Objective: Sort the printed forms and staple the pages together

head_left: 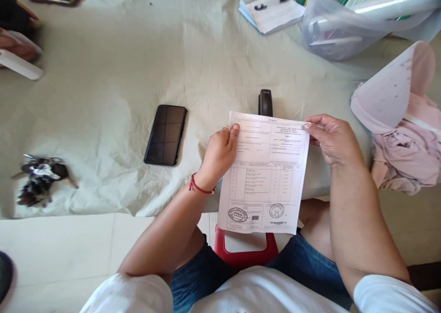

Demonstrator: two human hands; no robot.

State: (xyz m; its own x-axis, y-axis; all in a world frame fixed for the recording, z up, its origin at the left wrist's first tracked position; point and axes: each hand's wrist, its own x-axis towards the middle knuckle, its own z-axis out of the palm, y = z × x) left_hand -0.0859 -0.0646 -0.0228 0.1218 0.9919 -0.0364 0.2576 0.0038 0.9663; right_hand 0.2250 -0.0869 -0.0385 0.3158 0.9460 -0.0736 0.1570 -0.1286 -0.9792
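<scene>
While a wrinkled pale cloth covers the counter, a black phone, keys, a black stapler, a notepad with pen and a plastic bag lie on it; pale tiled floor below. Left hand and right hand each pinch a top corner of the paper, held upright over the counter edge: a printed form with table and two round stamps.

Both hands are raised side by side, left hand and right hand pinching with fingertips.
</scene>
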